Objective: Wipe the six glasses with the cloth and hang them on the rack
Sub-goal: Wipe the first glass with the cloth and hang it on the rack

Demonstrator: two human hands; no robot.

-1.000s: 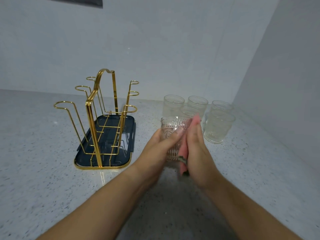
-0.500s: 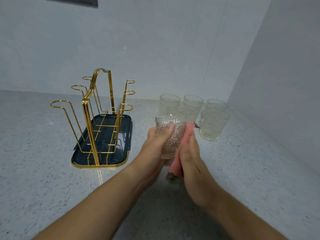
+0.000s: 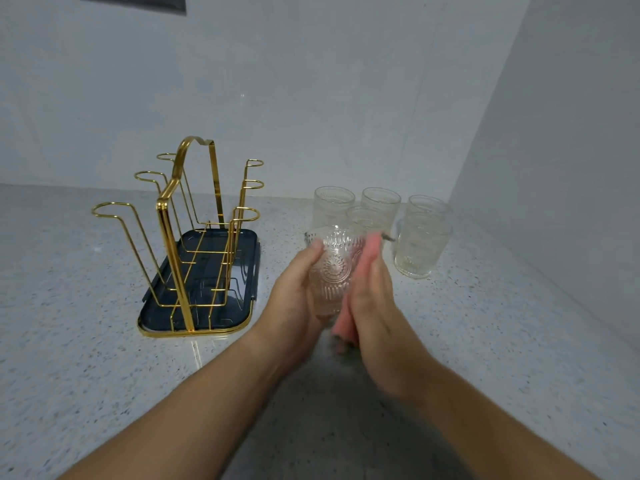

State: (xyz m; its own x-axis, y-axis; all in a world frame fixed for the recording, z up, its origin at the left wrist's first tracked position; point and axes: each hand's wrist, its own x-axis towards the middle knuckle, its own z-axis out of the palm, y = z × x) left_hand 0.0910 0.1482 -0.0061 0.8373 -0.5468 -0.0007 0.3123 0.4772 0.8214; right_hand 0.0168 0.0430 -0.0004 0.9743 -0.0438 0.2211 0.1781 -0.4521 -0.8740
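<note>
Speckled white countertop (image 3: pixel 86 341) in a grey-walled corner is carrying the gold rack (image 3: pixel 172 251) at 9 o'clock of the hands, no glass hanging on it yet, and five other glasses (image 3: pixel 419 251) standing at 12 to 1 o'clock. The left hand (image 3: pixel 294 296) is curling its fingers around the held glass (image 3: pixel 334 271) from 9 o'clock. The right hand (image 3: pixel 375 313), fingers straight, is pressing the pink cloth (image 3: pixel 365 261) against the glass's 3 o'clock side, slightly higher than half a second ago.
</note>
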